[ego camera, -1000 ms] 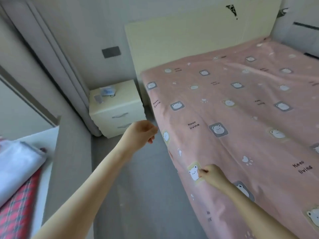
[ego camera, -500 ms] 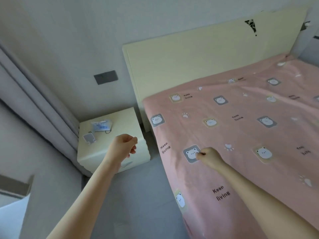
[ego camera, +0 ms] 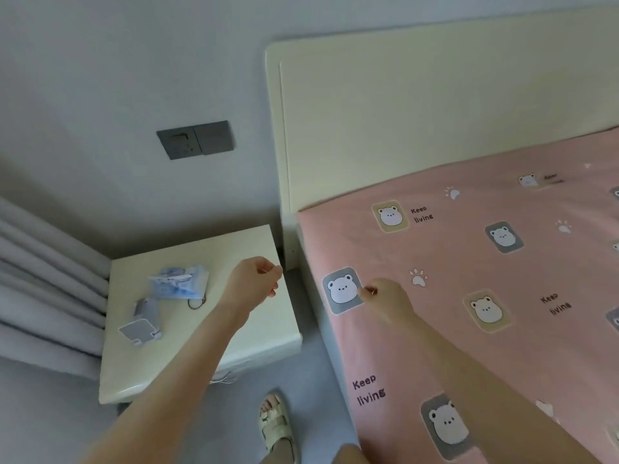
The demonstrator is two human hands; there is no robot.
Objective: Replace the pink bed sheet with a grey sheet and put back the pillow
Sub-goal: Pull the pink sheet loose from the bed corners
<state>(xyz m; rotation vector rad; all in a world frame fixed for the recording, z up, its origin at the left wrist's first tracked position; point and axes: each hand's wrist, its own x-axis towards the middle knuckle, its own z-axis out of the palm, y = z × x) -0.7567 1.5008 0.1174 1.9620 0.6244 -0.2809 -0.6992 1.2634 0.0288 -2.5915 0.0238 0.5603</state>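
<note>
Bedroom, one pink sheet (ego camera: 469,262), two hands (ego camera: 253,284) (ego camera: 388,296)

Both hands (ego camera: 254,283) (ego camera: 385,296) nearer the headboard (ego camera: 435,122).

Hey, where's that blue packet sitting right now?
In the head view, the blue packet lies on the cream nightstand left of the pink sheet, just behind a small grey gadget and left of the left hand.
</note>
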